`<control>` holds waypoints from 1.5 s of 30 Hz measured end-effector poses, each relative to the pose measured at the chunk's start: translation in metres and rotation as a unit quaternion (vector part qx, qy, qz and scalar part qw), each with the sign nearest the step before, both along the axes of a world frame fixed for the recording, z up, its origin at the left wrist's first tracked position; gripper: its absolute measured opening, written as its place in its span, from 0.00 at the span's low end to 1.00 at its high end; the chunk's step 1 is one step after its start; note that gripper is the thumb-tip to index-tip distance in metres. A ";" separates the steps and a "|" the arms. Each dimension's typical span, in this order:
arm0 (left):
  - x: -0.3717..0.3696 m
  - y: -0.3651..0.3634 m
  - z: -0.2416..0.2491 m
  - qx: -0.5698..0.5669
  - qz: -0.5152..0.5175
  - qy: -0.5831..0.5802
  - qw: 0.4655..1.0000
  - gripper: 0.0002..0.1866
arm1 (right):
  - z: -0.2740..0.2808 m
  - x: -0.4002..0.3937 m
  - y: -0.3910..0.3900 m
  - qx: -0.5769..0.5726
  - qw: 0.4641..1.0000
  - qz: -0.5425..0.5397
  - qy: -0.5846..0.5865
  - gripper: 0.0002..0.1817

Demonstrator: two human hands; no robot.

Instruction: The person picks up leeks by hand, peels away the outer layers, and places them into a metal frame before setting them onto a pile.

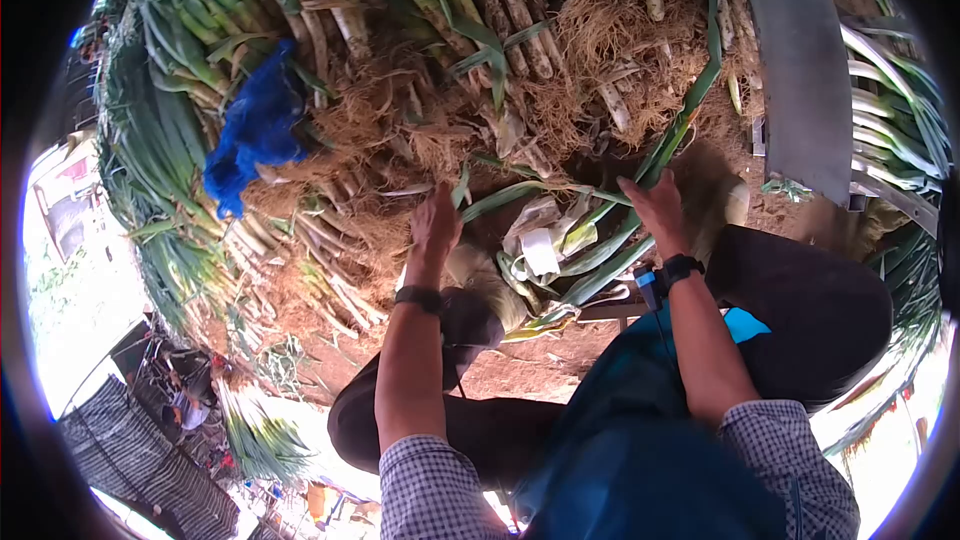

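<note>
- Blue cloth (640, 470) at bottom, likely against dirt.
- With left hand (436, 228) half curled, right hand (659, 212) partly open; cannot tell if gripping.
- Green leaves (605, 275) mid-frame between, maybe for easy reach.

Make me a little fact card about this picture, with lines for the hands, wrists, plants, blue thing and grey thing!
Hands: left hand by the rooty heap; right hand at a long green leaf; grips unclear
Wrists: a dark band on the left, another on the right
Plants: leek-like stalks, heaped, with shaggy brown roots
Blue thing: crumpled cloth or net on the heap, picture's left
Grey thing: flat panel, picture's right
</note>
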State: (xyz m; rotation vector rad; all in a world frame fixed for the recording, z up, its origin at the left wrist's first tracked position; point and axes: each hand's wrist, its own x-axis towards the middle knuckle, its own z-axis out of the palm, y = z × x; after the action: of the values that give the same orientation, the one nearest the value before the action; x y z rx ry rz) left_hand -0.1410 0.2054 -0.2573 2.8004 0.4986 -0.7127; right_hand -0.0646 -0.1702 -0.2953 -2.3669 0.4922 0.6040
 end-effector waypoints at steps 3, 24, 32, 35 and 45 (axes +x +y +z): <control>0.025 -0.042 0.035 -0.056 0.043 0.007 0.997 0.11 | -0.028 -0.006 0.008 0.007 0.999 0.027 -0.042 0.23; -0.173 -0.199 -0.003 -0.215 0.845 -0.161 0.463 0.29 | 0.050 -0.025 0.147 0.107 0.771 0.539 -0.321 0.10; -0.181 -0.214 -0.011 -0.398 0.891 -0.029 0.218 0.28 | 0.016 -0.007 0.185 0.021 0.767 0.594 -0.241 0.23; -0.148 -0.203 -0.009 -0.356 0.906 -0.026 0.228 0.28 | 0.010 -0.047 0.170 -0.020 0.759 0.603 -0.245 0.33; -0.154 -0.191 -0.041 -0.592 0.713 -0.052 0.373 0.28 | 0.011 -0.110 0.081 0.183 0.737 0.576 0.301 0.33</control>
State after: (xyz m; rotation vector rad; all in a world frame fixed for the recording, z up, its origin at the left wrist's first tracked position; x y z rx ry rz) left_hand -0.2949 0.0149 -0.2981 0.3978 1.2778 -0.1435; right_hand -0.1750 -0.0891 -0.2846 -1.7899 -0.9072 1.8309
